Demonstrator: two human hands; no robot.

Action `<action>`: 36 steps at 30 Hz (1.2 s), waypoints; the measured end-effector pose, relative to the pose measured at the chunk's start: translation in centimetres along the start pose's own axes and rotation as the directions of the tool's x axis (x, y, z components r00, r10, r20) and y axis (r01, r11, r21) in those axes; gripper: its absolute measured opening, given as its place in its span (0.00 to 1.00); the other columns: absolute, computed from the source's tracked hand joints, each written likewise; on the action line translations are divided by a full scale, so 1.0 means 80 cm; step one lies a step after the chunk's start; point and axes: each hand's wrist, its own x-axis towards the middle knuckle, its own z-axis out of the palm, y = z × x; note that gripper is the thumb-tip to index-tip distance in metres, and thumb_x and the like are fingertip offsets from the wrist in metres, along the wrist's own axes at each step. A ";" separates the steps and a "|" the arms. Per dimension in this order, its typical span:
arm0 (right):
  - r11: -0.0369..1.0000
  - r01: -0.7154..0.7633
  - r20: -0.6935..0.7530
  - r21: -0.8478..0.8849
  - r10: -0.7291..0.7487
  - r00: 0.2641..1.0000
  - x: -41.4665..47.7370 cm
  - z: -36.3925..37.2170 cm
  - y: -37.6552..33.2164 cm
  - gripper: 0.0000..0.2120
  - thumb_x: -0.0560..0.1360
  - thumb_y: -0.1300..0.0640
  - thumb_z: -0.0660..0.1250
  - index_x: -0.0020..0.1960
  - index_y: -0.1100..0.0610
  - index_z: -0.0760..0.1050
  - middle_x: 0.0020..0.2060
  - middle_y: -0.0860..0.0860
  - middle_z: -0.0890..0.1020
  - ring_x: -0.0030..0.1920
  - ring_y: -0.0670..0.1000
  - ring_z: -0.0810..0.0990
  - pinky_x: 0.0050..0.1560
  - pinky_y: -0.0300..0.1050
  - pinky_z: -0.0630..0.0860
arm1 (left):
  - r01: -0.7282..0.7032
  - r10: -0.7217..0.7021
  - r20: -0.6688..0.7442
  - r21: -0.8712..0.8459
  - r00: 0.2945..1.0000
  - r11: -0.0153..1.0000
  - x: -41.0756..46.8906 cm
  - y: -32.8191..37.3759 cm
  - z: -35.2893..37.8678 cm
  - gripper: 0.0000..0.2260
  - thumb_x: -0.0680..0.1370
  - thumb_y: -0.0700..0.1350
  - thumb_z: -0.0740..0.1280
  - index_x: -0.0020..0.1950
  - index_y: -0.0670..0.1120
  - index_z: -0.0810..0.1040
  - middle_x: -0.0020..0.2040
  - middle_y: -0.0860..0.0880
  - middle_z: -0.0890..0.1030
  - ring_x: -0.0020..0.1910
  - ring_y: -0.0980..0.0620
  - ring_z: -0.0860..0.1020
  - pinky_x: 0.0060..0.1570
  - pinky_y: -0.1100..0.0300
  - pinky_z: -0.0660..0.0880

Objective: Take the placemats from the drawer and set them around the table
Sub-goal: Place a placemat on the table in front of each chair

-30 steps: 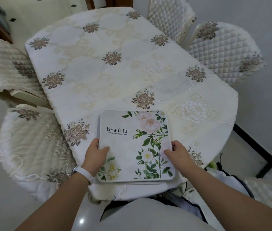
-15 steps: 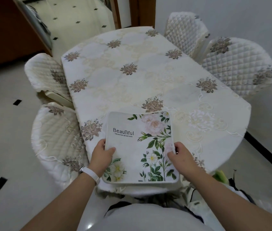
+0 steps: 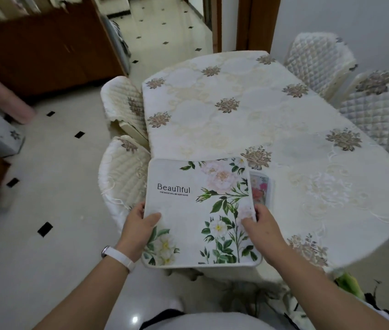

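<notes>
On my feed, a chair (image 3: 124, 186) stood at the left, tucked against the table (image 3: 284, 120). My left hand (image 3: 138, 227) gripped the mat (image 3: 198, 210) by its left edge, thumb on top. The mat hung over the table's near corner, partly past the edge. A second mat (image 3: 261, 186) peeked out from under its right side, lying on the table. My right hand (image 3: 262, 229) pinched the right edge.

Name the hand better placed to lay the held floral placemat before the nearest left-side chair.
Left, probably. The left hand grips the white floral fabric placemat on the edge nearest that cream quilted chair; the right hand holds the far edge.
</notes>
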 end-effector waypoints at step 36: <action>0.924 0.278 0.450 -0.262 -0.138 0.882 0.003 0.609 -0.277 0.06 0.77 0.59 0.66 0.52 0.50 0.76 0.43 0.50 0.84 0.36 0.50 0.86 0.34 0.48 0.82 | -0.041 -0.147 -0.368 -0.458 0.918 0.888 0.129 -0.091 -0.600 0.09 0.77 0.33 0.67 0.54 0.44 0.77 0.51 0.41 0.84 0.49 0.39 0.83 0.52 0.44 0.80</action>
